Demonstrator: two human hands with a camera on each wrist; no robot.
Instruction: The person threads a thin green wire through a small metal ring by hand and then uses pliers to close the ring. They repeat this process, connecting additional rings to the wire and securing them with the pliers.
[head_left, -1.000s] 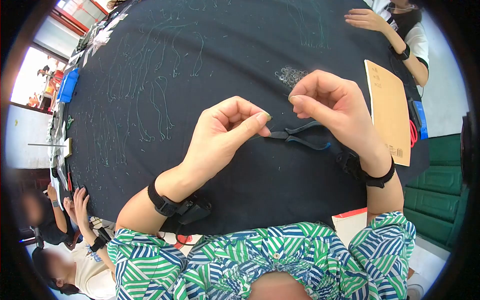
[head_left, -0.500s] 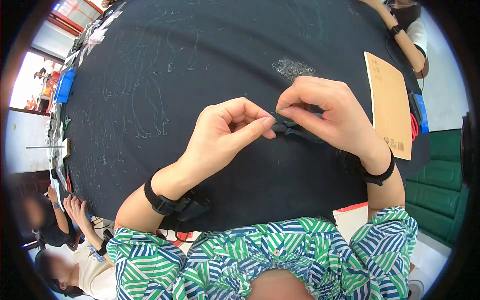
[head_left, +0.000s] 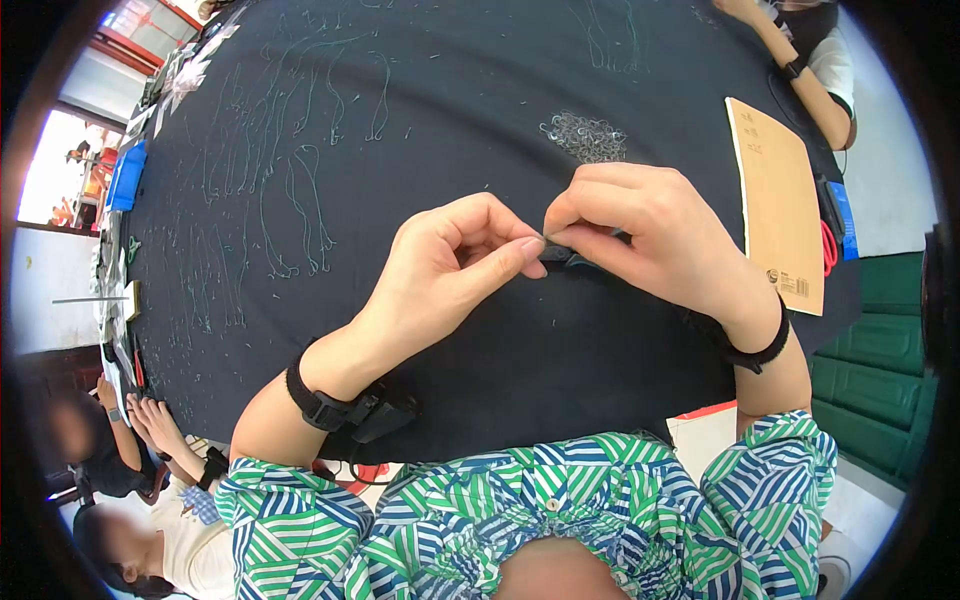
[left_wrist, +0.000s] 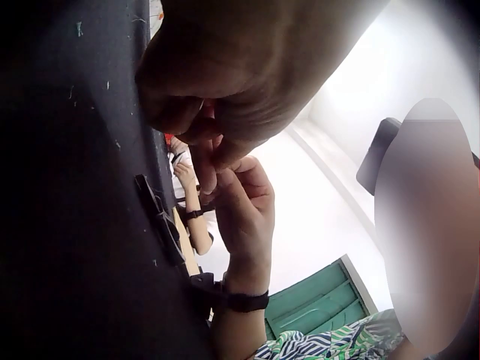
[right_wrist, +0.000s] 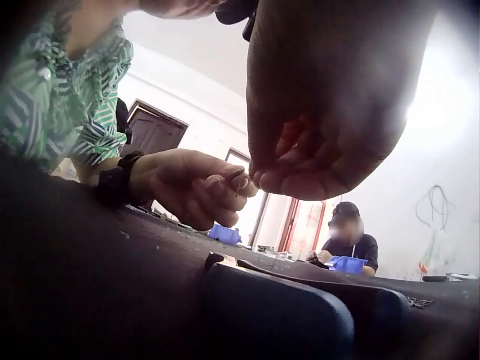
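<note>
In the head view, my left hand [head_left: 440, 255] pinches a small thin dark piece between thumb and forefinger; that piece [right_wrist: 238, 174] shows in the right wrist view. My right hand [head_left: 655, 230], thumb against forefinger, meets the left fingertips and pinches what looks like a thin strand, mostly hidden by the fingers. Below the hands, pliers [head_left: 556, 254] lie on the black cloth, largely covered by the right hand; their blue handles [right_wrist: 277, 307] loom large in the right wrist view. A pile of small metal hooks [head_left: 585, 138] sits just beyond the right hand.
Green threads [head_left: 318, 215] lie spread on the left of the black cloth [head_left: 480, 370]. A brown notebook [head_left: 780, 210], red-handled scissors [head_left: 829, 248] and a blue item [head_left: 846, 220] are at the right. A blue box [head_left: 127, 176] stands at the far left edge. Other people sit around the table.
My right hand has moved left and slightly down, closing the gap to the left fingertips and covering more of the pliers. The left hand has hardly moved.
</note>
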